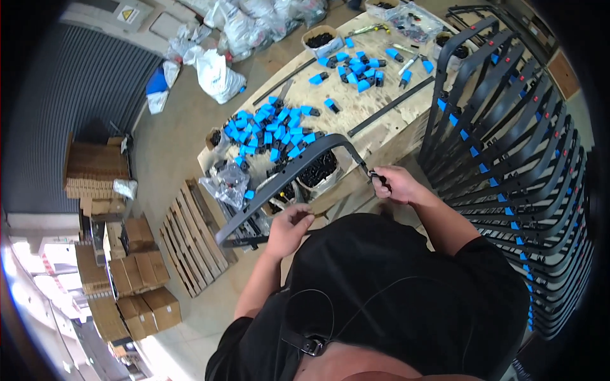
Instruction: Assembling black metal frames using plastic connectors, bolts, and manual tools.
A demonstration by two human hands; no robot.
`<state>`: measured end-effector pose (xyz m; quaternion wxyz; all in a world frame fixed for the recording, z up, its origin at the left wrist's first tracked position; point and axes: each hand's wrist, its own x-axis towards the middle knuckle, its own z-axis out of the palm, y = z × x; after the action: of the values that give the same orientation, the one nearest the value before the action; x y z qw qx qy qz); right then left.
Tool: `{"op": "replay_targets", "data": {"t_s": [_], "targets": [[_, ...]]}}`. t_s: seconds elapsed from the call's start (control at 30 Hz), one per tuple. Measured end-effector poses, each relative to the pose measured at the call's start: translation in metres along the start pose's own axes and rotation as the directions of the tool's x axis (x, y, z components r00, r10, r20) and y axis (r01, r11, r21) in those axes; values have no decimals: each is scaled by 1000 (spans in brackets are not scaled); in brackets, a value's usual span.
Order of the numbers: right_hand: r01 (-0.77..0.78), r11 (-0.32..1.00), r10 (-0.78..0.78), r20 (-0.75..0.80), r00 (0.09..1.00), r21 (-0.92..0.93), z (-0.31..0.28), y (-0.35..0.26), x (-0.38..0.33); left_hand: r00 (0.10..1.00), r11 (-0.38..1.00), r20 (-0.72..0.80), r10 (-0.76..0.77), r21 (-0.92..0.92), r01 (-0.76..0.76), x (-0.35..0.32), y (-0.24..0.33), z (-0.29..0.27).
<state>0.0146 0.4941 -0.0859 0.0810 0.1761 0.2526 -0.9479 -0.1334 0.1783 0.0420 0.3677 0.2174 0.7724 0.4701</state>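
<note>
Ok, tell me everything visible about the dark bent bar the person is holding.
The dark bent bar is a long, flat grey strip, metal by its look, with two rounded corners forming a wide U. It hangs tilted over the edge of the wooden table. The left hand grips its long side; the right hand pinches one end, where a small black part sits.
</note>
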Motion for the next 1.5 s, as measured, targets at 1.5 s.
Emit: {"op": "replay_targets", "data": {"t_s": [1.5], "targets": [[82,995,-82,-932,354,-57,18,125,-137,954,487,74,-291,870,81,318,-83,-187]]}}
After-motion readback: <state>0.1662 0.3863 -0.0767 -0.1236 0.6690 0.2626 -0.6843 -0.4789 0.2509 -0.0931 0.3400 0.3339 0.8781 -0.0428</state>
